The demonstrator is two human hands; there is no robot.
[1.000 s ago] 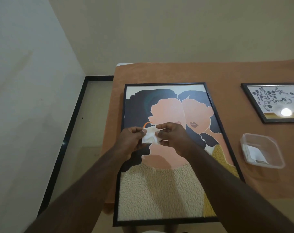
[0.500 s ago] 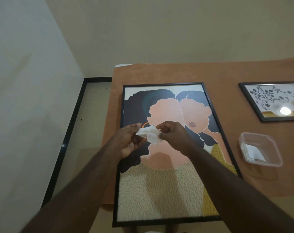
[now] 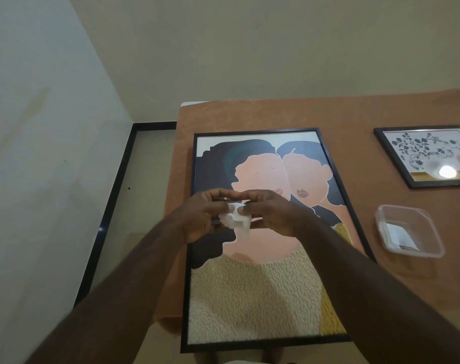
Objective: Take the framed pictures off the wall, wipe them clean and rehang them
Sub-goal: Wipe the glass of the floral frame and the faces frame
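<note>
Both hands have risen slightly; left hand (image 3: 205, 214) and right hand (image 3: 271, 214) pinch the crumpled white tissue (image 3: 236, 222) above the large black-framed portrait (image 3: 263, 285) at the table's left edge.

Orange-covered table (image 3: 276, 114), large framed picture (image 3: 263, 298), small framed picture (image 3: 397, 158), plastic tub (image 3: 418, 222)

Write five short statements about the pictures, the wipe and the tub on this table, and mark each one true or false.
1. Both hands, left hand and right hand, hold the white wipe. True.
2. The large framed picture hangs on the wall. False: it lies flat on the table.
3. The small framed picture lies right of the large one. True.
4. The clear plastic tub sits on the large picture. False: it sits beside it, on the table.
5. The wipe is pressed flat on the glass. False: it is held above it.
</note>
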